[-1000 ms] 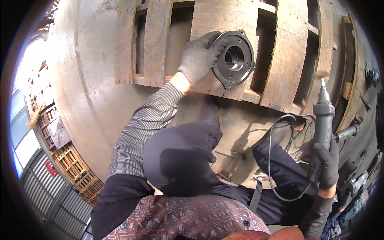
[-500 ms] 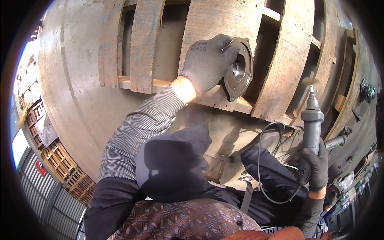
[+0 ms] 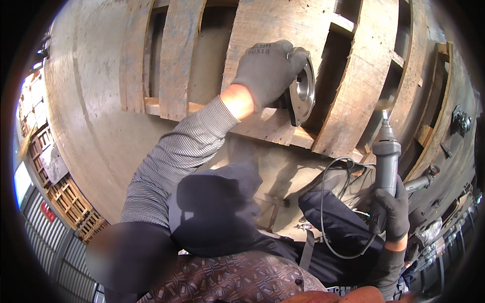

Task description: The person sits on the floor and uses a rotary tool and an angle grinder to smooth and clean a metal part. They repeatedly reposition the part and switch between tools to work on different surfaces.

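My left hand (image 3: 267, 70) is gripping a dark round metal flange (image 3: 301, 109), apparently by its rim; right hand (image 3: 395, 211) clasping a grey cylindrical tool (image 3: 387, 164).

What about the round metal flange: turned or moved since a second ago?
Yes. Against the wooden pallet, the flange in the left hand has turned: its face, toward the camera then, now points more to the right, strongly foreshortened.

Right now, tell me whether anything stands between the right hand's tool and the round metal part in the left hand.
Nothing visible does; only the pallet shows beneath the gap. The left hand grips the metal part on the side away from the power tool in the right hand; the cable loops nearer the body.
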Demonstrator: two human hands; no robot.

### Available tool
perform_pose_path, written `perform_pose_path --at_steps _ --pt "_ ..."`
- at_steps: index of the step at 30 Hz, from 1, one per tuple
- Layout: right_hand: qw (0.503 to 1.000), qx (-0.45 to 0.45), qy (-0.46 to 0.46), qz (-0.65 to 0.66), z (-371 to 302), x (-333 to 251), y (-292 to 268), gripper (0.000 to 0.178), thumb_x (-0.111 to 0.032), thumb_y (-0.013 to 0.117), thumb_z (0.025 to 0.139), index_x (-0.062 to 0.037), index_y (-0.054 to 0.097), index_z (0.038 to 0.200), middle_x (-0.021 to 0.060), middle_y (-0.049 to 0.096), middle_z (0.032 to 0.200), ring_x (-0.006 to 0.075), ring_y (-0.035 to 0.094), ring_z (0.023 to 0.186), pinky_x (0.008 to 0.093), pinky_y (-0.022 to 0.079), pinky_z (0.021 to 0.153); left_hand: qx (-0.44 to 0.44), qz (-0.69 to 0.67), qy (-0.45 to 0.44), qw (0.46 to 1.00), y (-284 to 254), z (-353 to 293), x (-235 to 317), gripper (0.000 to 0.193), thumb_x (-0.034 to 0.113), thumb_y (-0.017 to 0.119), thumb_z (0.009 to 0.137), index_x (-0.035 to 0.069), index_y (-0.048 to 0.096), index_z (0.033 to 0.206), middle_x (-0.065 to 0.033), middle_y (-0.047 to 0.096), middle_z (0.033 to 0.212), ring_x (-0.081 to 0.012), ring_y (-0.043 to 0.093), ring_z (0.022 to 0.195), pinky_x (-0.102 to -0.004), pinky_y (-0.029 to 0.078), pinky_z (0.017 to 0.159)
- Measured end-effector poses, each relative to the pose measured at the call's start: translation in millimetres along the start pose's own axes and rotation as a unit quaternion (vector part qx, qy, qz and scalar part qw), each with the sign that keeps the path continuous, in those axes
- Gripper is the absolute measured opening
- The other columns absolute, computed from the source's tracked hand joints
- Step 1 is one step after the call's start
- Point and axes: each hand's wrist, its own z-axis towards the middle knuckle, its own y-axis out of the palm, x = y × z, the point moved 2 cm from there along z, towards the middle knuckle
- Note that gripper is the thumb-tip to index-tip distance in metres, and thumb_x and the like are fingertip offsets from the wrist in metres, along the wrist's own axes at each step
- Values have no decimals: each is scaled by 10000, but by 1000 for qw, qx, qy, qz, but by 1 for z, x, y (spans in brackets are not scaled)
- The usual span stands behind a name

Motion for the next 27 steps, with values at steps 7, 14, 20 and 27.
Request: perform_pose_path --at_steps 7,14,20,27 --pt "1000 -2 -1 6 -3 2 -3 531 -127 699 891 16 518 1370 117 670 1000 197 708 728 331 610 603 52 62 84 993 1 0 3 346 356 517 1091 76 720 1076 -159 753 1011 -372 725 1013 -466 570 916" --pt "997 -20 -34 66 -22 11 -11 508 -226 675 902 37 557 1320 160 693 1025 224 733 747 340 628 607 -5 -325 -55 944 -25 -31 -35 355 329 641 1085 39 734 1266 -71 772 1163 -219 712 1061 -340 558 924" --pt "990 -11 -99 101 -48 29 -16 509 -268 657 937 44 563 1329 164 708 1049 219 735 755 333 640 619 59 -409 -50 909 -34 -84 -88 422 267 644 1113 -18 666 1424 -60 735 1271 -97 635 1162 -259 512 1028" --pt "980 -57 -141 128 -74 45 -10 434 -248 600 1004 38 574 1329 155 720 1036 238 751 836 363 645 710 56 -224 -144 962 -39 -99 -88 513 341 658 1094 37 603 1503 -124 751 1265 -203 690 1146 -325 550 980"
